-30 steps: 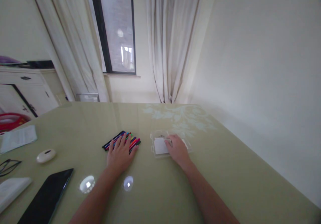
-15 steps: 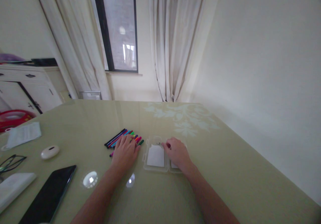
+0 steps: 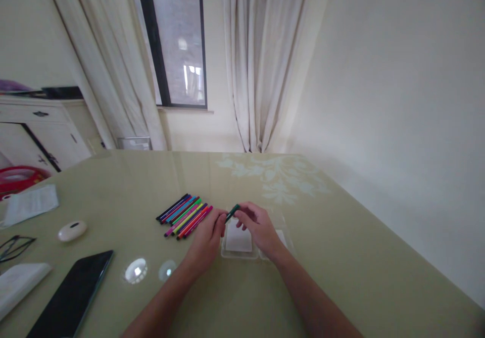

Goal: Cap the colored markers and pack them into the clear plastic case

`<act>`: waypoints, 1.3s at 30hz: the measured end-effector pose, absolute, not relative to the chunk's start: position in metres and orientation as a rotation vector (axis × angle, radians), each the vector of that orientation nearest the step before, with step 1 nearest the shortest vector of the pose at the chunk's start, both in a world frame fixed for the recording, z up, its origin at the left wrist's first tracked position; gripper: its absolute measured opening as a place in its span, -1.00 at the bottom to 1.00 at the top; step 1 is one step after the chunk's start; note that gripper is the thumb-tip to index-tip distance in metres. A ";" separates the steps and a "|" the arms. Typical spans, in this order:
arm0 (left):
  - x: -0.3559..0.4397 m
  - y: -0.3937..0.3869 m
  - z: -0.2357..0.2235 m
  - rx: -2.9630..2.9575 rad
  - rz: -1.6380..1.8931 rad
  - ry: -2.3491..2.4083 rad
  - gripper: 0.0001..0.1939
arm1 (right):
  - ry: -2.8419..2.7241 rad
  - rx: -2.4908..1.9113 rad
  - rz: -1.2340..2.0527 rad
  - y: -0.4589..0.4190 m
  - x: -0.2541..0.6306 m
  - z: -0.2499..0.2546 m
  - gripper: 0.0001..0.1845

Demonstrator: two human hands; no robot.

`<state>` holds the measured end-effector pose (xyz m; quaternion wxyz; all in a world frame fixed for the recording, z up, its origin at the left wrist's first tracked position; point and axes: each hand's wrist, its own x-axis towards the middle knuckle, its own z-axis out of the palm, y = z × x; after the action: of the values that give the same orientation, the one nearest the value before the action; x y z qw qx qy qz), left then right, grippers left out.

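A dark green felt-tip marker [image 3: 232,213] is held tilted above the table, its far end up and to the right. My left hand [image 3: 206,237] is closed around its lower end. The thumb and fingers of my right hand [image 3: 259,224] pinch the upper part. Beneath my hands lies an open clear plastic case [image 3: 242,255] with white paper [image 3: 238,241] inside, partly hidden by the right hand. Left of my left hand, several coloured markers [image 3: 185,215] lie side by side in a slanted row.
On the left of the table [image 3: 144,181] are a black tablet [image 3: 71,292], a white box-like object [image 3: 22,282], glasses [image 3: 17,247], a white rounded case [image 3: 71,231] and a face mask [image 3: 32,204]. A wall [image 3: 401,126] borders the right side.
My left hand has lifted off the row of markers and moved right with the dark green marker. My right hand has shifted from inside the case to that marker.
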<state>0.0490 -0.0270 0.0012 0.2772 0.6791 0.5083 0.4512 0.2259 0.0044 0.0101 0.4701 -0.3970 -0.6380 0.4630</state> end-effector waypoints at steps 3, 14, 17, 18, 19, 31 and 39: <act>0.053 -0.030 0.002 1.828 1.190 1.309 -0.60 | -1.401 -0.888 1.237 0.003 0.218 0.008 -0.72; 0.045 -0.026 -0.002 1.774 1.131 1.270 -0.68 | -0.904 -0.908 1.318 0.019 0.236 0.006 -0.67; 0.047 -0.028 -0.002 1.760 1.157 1.313 -0.68 | -0.915 -0.910 1.326 0.017 0.234 0.006 -0.63; 0.045 -0.028 0.000 1.776 1.151 1.322 -0.68 | -0.919 -0.912 1.320 0.017 0.234 0.006 -0.61; 0.042 -0.028 0.001 1.805 1.132 1.334 -0.67 | -0.922 -0.917 1.305 0.017 0.234 0.007 -0.59; 0.025 -0.029 -0.005 2.023 0.703 1.214 -0.25 | -1.179 -1.137 1.195 0.024 0.249 0.006 -0.55; 0.039 -0.032 -0.012 1.967 0.728 1.205 -0.10 | -1.445 -1.174 1.168 0.026 0.240 -0.014 -0.62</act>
<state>0.0390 -0.0320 -0.0119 0.3537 0.7606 0.4659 0.2816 0.2404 0.0257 -0.0142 0.4546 -0.4756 -0.5857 0.4733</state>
